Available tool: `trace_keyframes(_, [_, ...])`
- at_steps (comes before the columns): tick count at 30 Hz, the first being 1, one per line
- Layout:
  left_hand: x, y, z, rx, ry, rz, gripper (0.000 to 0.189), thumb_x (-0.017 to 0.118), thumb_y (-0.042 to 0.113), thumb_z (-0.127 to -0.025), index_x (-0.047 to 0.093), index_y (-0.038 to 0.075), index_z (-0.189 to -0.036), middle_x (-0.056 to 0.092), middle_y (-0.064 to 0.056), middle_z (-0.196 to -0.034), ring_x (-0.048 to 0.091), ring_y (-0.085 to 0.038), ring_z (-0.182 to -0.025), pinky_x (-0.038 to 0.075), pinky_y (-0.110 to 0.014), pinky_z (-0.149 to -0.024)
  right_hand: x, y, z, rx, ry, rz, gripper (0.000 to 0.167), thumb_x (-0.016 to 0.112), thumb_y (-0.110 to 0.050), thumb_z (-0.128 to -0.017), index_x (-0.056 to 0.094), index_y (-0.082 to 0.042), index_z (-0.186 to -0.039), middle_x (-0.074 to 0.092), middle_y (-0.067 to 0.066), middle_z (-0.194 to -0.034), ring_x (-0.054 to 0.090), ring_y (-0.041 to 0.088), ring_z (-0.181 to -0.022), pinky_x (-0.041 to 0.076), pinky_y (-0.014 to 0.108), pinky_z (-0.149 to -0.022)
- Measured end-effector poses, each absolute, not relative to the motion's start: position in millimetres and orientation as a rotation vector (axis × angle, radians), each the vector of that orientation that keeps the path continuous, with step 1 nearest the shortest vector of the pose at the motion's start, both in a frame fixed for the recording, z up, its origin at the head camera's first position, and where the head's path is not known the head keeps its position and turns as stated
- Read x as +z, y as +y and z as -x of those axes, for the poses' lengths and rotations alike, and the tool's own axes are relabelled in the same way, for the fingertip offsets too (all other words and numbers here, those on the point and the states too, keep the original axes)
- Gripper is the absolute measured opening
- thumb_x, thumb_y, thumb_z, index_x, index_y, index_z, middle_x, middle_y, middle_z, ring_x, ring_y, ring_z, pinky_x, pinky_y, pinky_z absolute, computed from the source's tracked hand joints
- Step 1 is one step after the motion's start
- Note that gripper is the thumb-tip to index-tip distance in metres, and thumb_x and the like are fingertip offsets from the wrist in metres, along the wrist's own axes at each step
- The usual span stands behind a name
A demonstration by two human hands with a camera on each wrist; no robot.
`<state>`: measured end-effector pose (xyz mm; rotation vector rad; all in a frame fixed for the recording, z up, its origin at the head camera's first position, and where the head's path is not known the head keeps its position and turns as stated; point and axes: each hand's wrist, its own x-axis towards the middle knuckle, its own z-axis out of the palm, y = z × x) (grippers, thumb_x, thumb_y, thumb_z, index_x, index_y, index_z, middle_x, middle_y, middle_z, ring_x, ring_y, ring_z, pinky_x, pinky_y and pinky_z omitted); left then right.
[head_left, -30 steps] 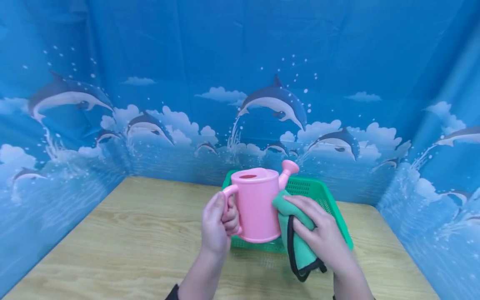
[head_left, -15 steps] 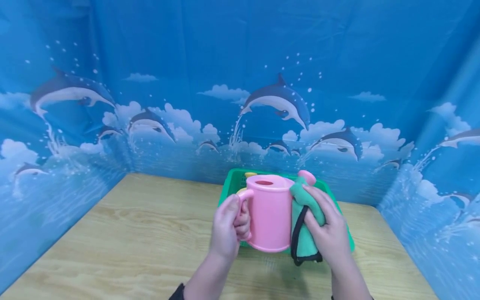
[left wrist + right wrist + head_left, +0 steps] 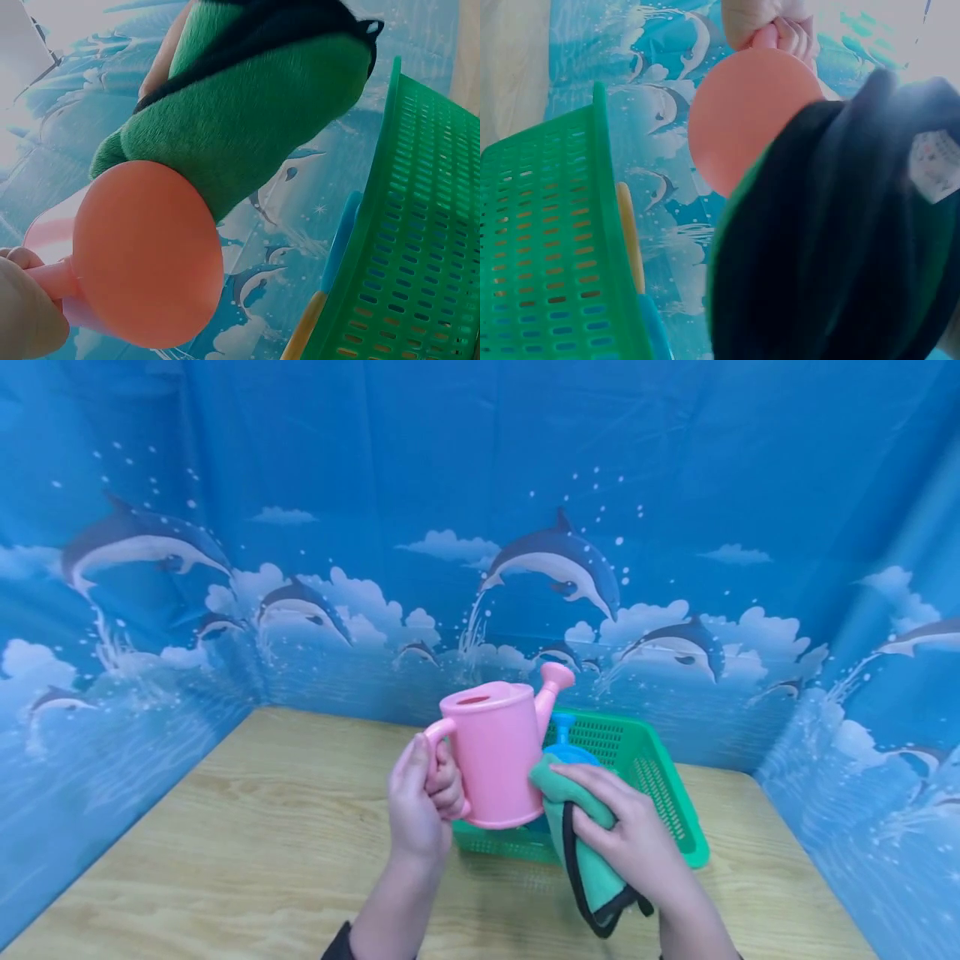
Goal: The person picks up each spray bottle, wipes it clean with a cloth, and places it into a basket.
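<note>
A pink watering can (image 3: 495,760) is held up in front of the green basket, its spout tilted up to the right. My left hand (image 3: 422,802) grips the can's handle, fingers curled round it. In my right hand (image 3: 633,827) is a folded green cloth (image 3: 588,860) with black edging, pinched between thumb and fingers. The cloth's upper end touches the can's right side, below the spout. In the left wrist view the can's round pink base (image 3: 150,255) faces the camera, with the cloth against its far side. The cloth's dark side fills much of the right wrist view.
The green perforated basket (image 3: 678,802) stands on the wood-grain table (image 3: 285,827) behind the can. Inside it is a blue item (image 3: 566,752) with a spout-like top. A yellow edge (image 3: 630,236) shows in the right wrist view. A dolphin-print curtain (image 3: 420,485) surrounds the table.
The watering can moved right and down with the cloth beside its spout, then back left and up. The cloth now lies lower on the can's side, and the blue item has come into view.
</note>
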<state>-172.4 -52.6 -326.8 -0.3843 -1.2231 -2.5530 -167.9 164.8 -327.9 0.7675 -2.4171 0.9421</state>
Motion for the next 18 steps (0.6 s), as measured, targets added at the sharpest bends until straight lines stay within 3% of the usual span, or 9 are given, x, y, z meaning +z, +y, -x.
trace_keyframes(8, [-328, -53, 171, -2.539, -1.204, 0.389, 0.036, 0.028, 0.036, -0.106, 0.038, 0.012, -0.082, 0.020, 0.003, -0.055, 0.017, -0.009, -0.041, 0.012, -0.025, -0.040, -327, 167, 168, 1.050, -2.458, -0.763, 0.042, 0.062, -0.007, -0.093, 0.060, -0.024, -0.131, 0.061, 0.001, -0.131, 0.054, 0.032, -0.125, 0.050, 0.053, -0.091])
trace_keyframes(16, [-329, -48, 169, -2.527, -1.209, 0.514, 0.035, 0.028, 0.034, -0.107, 0.039, 0.013, -0.081, 0.019, 0.001, -0.056, 0.014, -0.014, -0.042, 0.011, -0.027, -0.040, -327, 170, 177, 1.059, -2.390, -0.667, 0.041, 0.060, -0.005, -0.094, 0.058, -0.019, -0.132, 0.062, 0.004, -0.130, 0.054, 0.014, -0.123, 0.052, 0.045, -0.090])
trace_keyframes(18, [-328, -46, 168, -2.524, -1.206, 0.556, 0.034, 0.027, 0.032, -0.107, 0.039, 0.013, -0.081, 0.018, 0.001, -0.056, 0.013, -0.014, -0.042, 0.010, -0.028, -0.039, -327, 171, 179, 1.059, -2.385, -0.622, 0.041, 0.060, -0.005, -0.094, 0.058, -0.017, -0.133, 0.062, 0.006, -0.130, 0.054, 0.014, -0.122, 0.052, 0.046, -0.091])
